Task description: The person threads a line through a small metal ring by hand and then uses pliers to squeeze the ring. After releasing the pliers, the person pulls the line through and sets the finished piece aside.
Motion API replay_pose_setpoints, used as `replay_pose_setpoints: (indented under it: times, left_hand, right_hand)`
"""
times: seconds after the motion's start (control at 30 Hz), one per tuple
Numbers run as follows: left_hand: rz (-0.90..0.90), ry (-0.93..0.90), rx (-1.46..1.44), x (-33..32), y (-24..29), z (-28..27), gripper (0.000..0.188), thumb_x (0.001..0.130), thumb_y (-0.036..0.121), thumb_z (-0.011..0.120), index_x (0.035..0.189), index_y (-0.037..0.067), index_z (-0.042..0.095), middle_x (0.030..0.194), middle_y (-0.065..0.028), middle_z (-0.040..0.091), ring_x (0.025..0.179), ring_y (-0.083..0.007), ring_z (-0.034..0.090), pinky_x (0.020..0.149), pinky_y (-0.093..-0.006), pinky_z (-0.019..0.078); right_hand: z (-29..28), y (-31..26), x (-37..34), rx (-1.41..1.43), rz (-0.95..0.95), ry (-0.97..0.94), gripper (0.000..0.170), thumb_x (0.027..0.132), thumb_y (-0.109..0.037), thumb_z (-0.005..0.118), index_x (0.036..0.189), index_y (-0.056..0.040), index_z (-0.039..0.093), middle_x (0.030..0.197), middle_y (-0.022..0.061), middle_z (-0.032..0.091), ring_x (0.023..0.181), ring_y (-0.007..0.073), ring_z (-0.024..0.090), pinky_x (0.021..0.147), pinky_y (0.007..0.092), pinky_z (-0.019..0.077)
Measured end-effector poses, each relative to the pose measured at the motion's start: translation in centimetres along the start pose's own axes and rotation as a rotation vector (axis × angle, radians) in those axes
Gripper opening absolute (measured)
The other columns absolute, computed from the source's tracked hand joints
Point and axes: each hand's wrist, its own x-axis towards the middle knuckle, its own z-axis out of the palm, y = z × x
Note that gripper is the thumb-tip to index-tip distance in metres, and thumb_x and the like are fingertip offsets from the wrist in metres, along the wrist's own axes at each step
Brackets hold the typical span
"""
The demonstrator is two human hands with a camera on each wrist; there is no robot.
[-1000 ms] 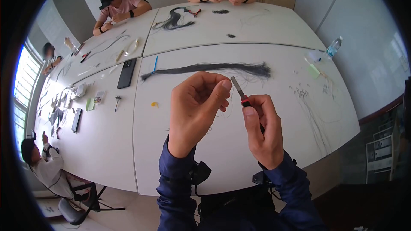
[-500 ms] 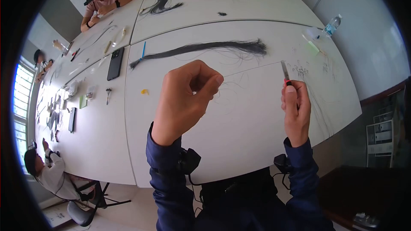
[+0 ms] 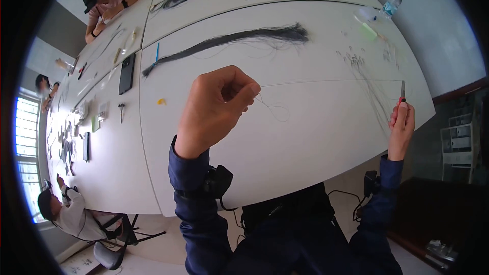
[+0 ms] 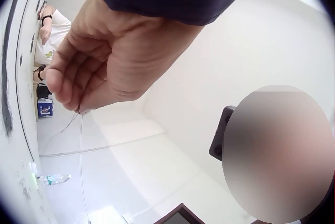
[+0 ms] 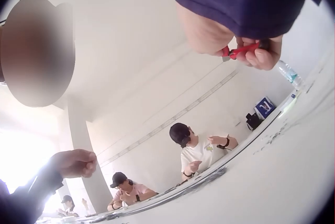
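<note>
In the head view the left hand pinches a thin dark strand between thumb and fingertips, above the table. The strand runs nearly straight to the metal tip of a red-and-black tool, which the right hand grips at the far right. A loose curl of strand hangs below the left fingertips. The left wrist view shows the strand leaving the pinch of the left hand. In the right wrist view, fingers curl round the tool's red handle.
A long dark bundle of strands with a blue tie lies beyond the hands. Further strands with looped ends, a bottle, a black phone and a yellow piece are on the table. Other people sit around it.
The right hand has moved far to the right with the tool, away from the left hand, and the strand between them now spans a longer distance. The left hand keeps its pinch.
</note>
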Motion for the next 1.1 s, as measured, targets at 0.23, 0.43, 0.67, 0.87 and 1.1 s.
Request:
replay_pose_setpoints:
  times: [0.23,0.43,0.67,0.87,1.1]
  left_hand:
    - [-0.032,-0.033,-0.051,0.3,-0.1,0.5,0.015,0.092,0.01,0.069,0.086,-0.003,0.066,0.069,-0.0032,0.064,0.062,-0.0076,0.058,0.058,-0.0232,0.0475]
    - [-0.032,-0.079,-0.085,0.7,0.1,0.4,0.016,0.094,0.01,0.068,0.088,-0.003,0.065,0.071,-0.0049,0.064,0.063,-0.0094,0.06,0.059,-0.0252,0.0504]
    - [-0.006,0.002,-0.098,1.2,-0.4,0.7,0.014,0.092,0.009,0.066,0.086,-0.004,0.064,0.069,-0.0046,0.064,0.061,-0.0091,0.06,0.057,-0.0238,0.0486]
    - [-0.01,0.071,-0.142,0.9,-0.8,-2.0,0.013,0.092,0.008,0.065,0.089,-0.005,0.065,0.073,-0.0065,0.065,0.064,-0.0108,0.062,0.06,-0.0252,0.0516]
    - [-0.034,0.062,-0.151,0.6,0.0,-2.1,0.014,0.092,0.007,0.066,0.089,-0.006,0.065,0.073,-0.0076,0.065,0.062,-0.0117,0.061,0.059,-0.0256,0.0512]
  right_hand:
    - [-0.5,0.2,0.5,-0.019,0.004,0.006,0.027,0.105,-0.034,0.053,0.1,-0.0073,0.057,0.076,-0.0054,0.046,0.064,0.0021,0.037,0.054,0.0194,0.0294]
    - [-0.5,0.5,1.2,-0.076,-0.019,0.043,0.029,0.104,-0.034,0.054,0.1,-0.0059,0.057,0.076,-0.0044,0.047,0.064,0.0029,0.04,0.055,0.0198,0.0319]
    - [0.0,0.7,1.7,-0.015,0.03,0.074,0.03,0.103,-0.034,0.055,0.1,-0.0043,0.057,0.075,-0.0036,0.047,0.064,0.0035,0.04,0.054,0.0204,0.0324]
    - [-4.8,2.9,5.1,0.087,0.082,0.197,0.027,0.103,-0.034,0.055,0.098,-0.0069,0.057,0.074,-0.0045,0.046,0.062,0.0036,0.038,0.052,0.0208,0.0297]
    - [-8.7,5.8,7.1,0.021,0.134,0.296,0.029,0.103,-0.036,0.055,0.097,-0.0076,0.056,0.076,-0.0046,0.048,0.063,0.0035,0.041,0.052,0.0204,0.0316]
